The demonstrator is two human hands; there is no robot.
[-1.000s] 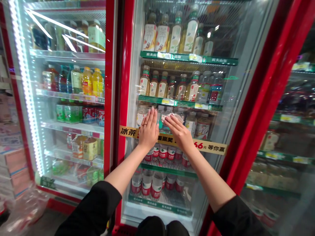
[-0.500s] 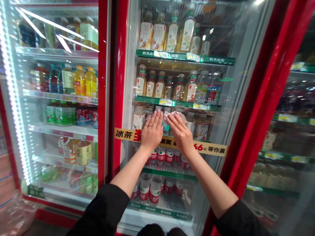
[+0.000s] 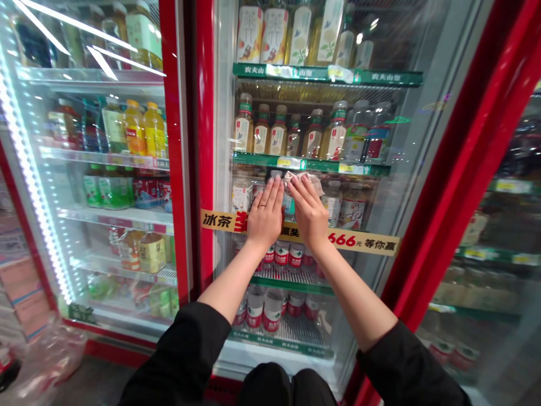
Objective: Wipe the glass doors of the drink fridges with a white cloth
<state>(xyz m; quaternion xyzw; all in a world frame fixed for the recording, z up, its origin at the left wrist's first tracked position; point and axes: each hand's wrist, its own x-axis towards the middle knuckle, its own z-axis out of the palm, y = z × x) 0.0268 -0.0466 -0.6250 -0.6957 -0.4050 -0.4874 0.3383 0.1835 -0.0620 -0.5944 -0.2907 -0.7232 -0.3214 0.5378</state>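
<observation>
Against the glass door of a red-framed drinks fridge, my right hand presses a pale, crumpled cloth under its fingers. The cloth sticks out past the fingertips, mostly to the right. Close beside it, my left hand lies flat with straight fingers, a ring on one of them. That hand seems to touch the glass and has nothing visible in it. Both hands cover part of a yellow printed strip running across the door. Bottles stand on the shelves behind the glass.
To the left is another lit fridge with bottles and cans. A further fridge stands on the right behind a red frame. Clear plastic wrapping and stacked pink boxes are at the lower left. My knees show below.
The view has tilted down slightly. My right hand and the cloth have slid a little up and left on the glass, uncovering more red digits on the strip. My left hand stays beside it.
</observation>
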